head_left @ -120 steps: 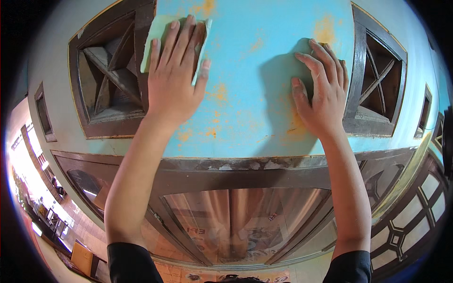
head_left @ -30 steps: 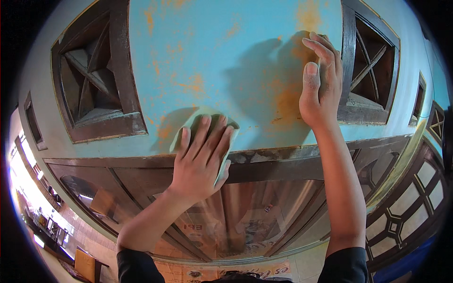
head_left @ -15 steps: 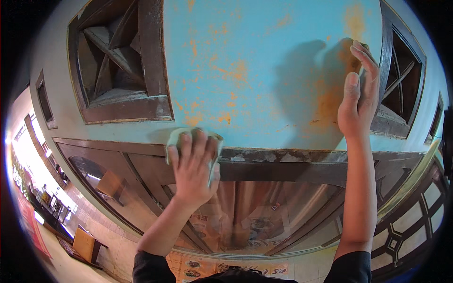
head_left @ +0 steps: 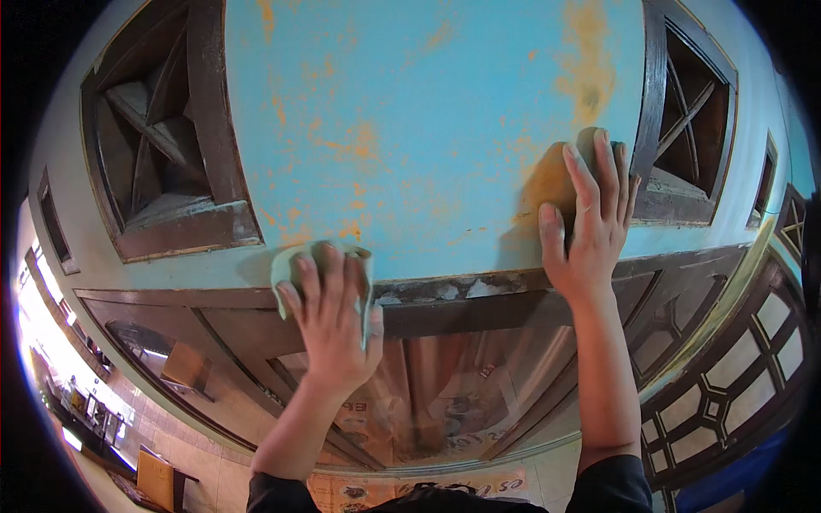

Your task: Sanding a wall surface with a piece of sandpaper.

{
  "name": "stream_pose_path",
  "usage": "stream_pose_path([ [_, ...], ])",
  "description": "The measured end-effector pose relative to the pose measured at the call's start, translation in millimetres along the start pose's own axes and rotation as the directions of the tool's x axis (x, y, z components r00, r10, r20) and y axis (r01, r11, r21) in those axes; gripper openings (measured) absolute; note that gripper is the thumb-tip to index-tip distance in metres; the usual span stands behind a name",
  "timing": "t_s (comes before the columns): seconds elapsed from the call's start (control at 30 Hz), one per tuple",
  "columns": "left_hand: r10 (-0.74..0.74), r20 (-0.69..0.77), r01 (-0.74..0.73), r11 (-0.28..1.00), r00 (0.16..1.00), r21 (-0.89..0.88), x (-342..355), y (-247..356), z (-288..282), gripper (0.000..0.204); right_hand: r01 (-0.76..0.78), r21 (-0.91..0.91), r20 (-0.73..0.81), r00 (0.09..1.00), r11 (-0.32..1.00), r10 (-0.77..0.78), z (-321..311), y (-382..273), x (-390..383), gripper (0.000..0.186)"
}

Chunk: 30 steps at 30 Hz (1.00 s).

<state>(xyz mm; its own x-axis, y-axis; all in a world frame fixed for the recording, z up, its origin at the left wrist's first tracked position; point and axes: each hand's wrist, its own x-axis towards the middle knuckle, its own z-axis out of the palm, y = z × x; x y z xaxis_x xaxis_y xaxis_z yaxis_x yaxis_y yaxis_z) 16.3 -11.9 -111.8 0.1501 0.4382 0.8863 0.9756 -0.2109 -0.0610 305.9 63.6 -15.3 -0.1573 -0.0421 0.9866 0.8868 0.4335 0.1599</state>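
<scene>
Over on the left there's a dark wooden vent opening (head_left: 167, 145) with crossed slats, set into the wall. Just right of its lower corner, the left hand (head_left: 329, 321) is pressed flat on a pale green cloth (head_left: 291, 265), fingers slightly spread and laid over it rather than gripping, with the cloth right at the bottom lip of the light blue painted wall panel (head_left: 410, 128), where the blue meets the dark wooden beam (head_left: 479, 312).

Looks to me like the wiping step is mid-pass along that lower edge. I'd guess the next stroke needs the cloth kept flat and steady pressure, since the paint is chipped and flaking white along that lip, so the cloth could snag there.

Further right, the right hand (head_left: 590, 222) is planted palm-flat on the panel, fingers together and pointing up, holding nothing, over an orange rusty patch (head_left: 547, 175). Seems like a brace.

Room-wise: loads of open blue surface above and between the hands. The tight bits are the vent frame left and another vent (head_left: 684, 128) just beside the right fingertips.
</scene>
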Motion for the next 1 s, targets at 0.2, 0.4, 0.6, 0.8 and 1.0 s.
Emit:
stream_pose_path([
  [0.2, -0.193, -0.223, 0.143, 0.965, 0.956, -0.221, 14, -10, -3, 0.069, -0.042, -0.021, 0.040, 0.998, 0.999, 0.042, -1, 1, -19, 0.061],
  [0.4, 0.008, -0.040, -0.011, 0.997, 0.999, -0.077, -2, 16, 12, 0.066, -0.055, 0.001, 0.035, 0.998, 0.998, 0.055, 1, -2, -16, 0.060],
  [0.6, -0.095, -0.099, 0.071, 0.971, 0.991, -0.227, 15, 40, 15, 0.068, -0.074, -0.015, 0.029, 0.997, 0.997, 0.075, 2, -2, -16, 0.059],
  [0.8, -0.112, -0.091, 0.086, 0.964, 0.990, -0.251, 11, 39, 14, 0.063, -0.082, -0.002, 0.009, 0.997, 0.997, 0.082, 3, -1, -25, 0.058],
  [1.0, -0.145, -0.082, 0.123, 0.966, 0.986, -0.228, -2, 36, 13, 0.060, -0.079, -0.012, 0.001, 0.997, 0.997, 0.079, 4, -3, -25, 0.056],
])
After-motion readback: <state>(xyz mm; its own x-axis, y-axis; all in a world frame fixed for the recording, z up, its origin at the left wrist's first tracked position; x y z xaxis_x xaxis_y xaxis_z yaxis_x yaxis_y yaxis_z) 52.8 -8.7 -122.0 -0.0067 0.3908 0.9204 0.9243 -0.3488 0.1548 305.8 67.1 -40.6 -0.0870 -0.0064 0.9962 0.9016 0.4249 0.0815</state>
